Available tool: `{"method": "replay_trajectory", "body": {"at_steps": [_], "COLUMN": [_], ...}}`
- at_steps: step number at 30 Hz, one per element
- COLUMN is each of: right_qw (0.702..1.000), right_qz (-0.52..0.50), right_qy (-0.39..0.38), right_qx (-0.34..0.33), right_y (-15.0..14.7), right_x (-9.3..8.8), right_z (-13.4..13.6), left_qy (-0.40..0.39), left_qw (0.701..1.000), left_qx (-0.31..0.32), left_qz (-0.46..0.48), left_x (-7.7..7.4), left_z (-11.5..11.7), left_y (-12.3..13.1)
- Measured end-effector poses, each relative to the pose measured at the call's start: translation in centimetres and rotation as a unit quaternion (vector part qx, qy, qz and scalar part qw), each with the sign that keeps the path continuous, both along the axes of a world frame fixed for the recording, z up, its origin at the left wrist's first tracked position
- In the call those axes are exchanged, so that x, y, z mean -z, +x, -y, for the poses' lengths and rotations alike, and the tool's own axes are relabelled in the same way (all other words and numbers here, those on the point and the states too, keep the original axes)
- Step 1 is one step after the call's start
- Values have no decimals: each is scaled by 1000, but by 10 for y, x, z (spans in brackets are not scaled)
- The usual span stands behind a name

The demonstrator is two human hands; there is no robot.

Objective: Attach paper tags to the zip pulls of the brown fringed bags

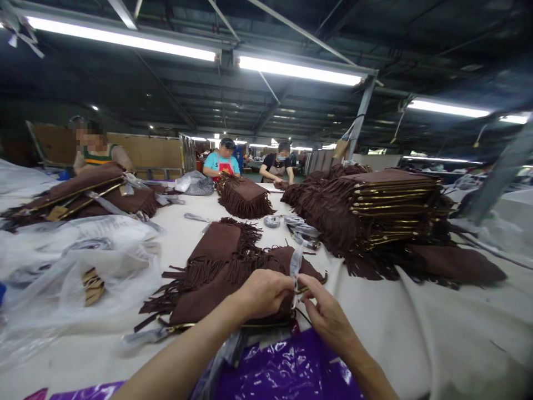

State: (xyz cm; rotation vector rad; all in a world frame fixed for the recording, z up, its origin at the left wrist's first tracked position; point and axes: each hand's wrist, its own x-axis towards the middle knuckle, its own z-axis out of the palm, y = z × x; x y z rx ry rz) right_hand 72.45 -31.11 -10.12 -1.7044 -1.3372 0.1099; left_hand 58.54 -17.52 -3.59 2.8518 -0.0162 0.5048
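Note:
A brown fringed bag [208, 289] with a gold zipper lies flat in front of me. My left hand [266, 291] is over its right part, fingers closed at a narrow strip wrapped in clear plastic [296, 261]. From the other side my right hand [325, 305] pinches at the lower end of the same strip, thumb and forefinger close together. The exact fastening between the fingertips is too small to make out. A second fringed bag [216, 241] lies just behind the first. Near my forearms spreads a shiny purple plastic sheet [287, 366].
A tall stack of brown zippered bags [391, 205] stands at right. More bags [83, 194] are piled at left, behind crumpled clear plastic [129, 266]. Coiled wrapped straps [300, 226] lie mid-table. Three people, one a person in a blue shirt [222, 161], are across the table.

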Motion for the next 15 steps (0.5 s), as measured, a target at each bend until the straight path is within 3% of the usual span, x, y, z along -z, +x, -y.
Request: {"method": "replay_trajectory", "body": {"at_steps": [2,5,9,11,15], "right_qw": [999,996,992,987,981], "right_qz": [27,41,83,117,155], "right_qy": [-14,-49,-47,-70,-109], "right_qx": [-25,-60,-83,-84,-45], "right_y": [2,4,2,-2,-5], "right_x": [4,11,14,10,8], "right_z": [4,3,2,2,5], "left_qy": [63,131,162,94,-164], "left_qw": [998,991,986,993,976], "left_qx": [18,-4,-28,-58,-90], "left_qz": [-11,-22,-17,42,115], "left_x": [-22,-52,-69,-66,-41], "left_z": [4,6,-6,-18,-36], "left_y": [-3,-10,-26,-35,-53]}}
